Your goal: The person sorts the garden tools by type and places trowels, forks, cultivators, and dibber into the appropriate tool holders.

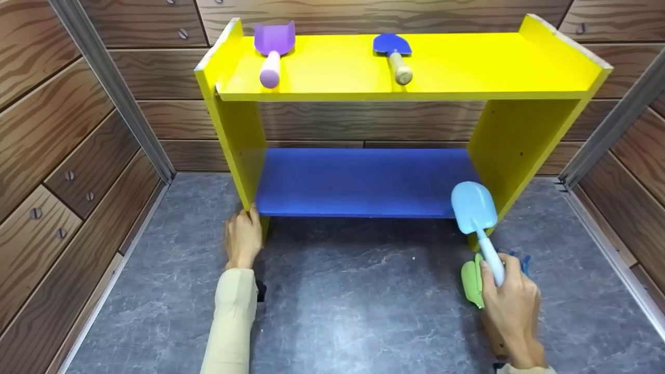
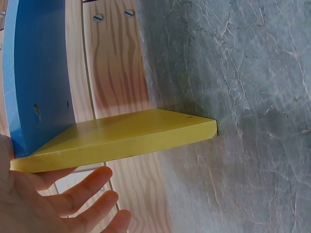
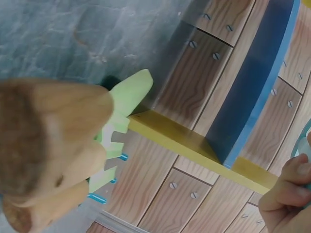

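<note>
My right hand [image 1: 511, 306] grips the pale blue handle of a toy trowel [image 1: 474, 206], its blade raised in front of the right end of the blue shelf board [image 1: 363, 182]. In the right wrist view only a sliver of the trowel shows beside the curled fingers [image 3: 286, 194]. Down at the left side panel [image 1: 228, 140] of the yellow shelf unit, my left hand [image 1: 243, 236] holds the front edge where the blue board meets it. Its thumb lies inside and its fingers [image 2: 90, 189] outside.
On the yellow top board [image 1: 467, 62] lie a purple scoop [image 1: 274, 41] and a dark blue trowel [image 1: 392, 44]. Below my right hand, green tool heads [image 1: 471, 280] with wooden handles [image 3: 63, 126] and blue prongs [image 1: 526, 265] are on the grey floor. Wood-patterned walls [image 1: 52, 208] surround the unit.
</note>
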A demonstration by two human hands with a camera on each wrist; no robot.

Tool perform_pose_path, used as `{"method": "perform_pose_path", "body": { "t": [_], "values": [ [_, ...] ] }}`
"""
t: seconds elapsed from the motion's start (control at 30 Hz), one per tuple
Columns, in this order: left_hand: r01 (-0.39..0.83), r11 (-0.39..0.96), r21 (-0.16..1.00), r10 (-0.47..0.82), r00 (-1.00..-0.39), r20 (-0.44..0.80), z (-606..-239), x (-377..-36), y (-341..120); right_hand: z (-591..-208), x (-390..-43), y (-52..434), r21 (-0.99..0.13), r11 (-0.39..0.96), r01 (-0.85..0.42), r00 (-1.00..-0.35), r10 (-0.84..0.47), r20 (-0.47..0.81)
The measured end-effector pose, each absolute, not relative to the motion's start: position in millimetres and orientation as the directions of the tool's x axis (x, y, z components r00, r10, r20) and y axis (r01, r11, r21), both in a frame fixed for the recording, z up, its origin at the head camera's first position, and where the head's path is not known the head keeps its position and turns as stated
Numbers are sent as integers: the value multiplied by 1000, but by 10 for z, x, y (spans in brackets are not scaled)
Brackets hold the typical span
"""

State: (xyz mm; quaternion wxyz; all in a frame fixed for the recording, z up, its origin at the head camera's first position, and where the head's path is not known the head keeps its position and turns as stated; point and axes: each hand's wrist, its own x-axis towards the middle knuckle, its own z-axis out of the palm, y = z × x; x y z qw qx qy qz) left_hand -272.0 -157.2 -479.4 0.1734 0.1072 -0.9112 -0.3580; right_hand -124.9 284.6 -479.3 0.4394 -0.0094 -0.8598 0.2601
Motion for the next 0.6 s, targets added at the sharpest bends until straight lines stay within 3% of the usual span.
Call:
{"method": "perform_pose_path", "body": {
  "t": [0.6],
  "values": [
    [-72,734,676,-313,-918,242,-4791,-2717,-1578,-4569,-1380,2807,-486,844,-227,-551,300,779]
  ]
}}
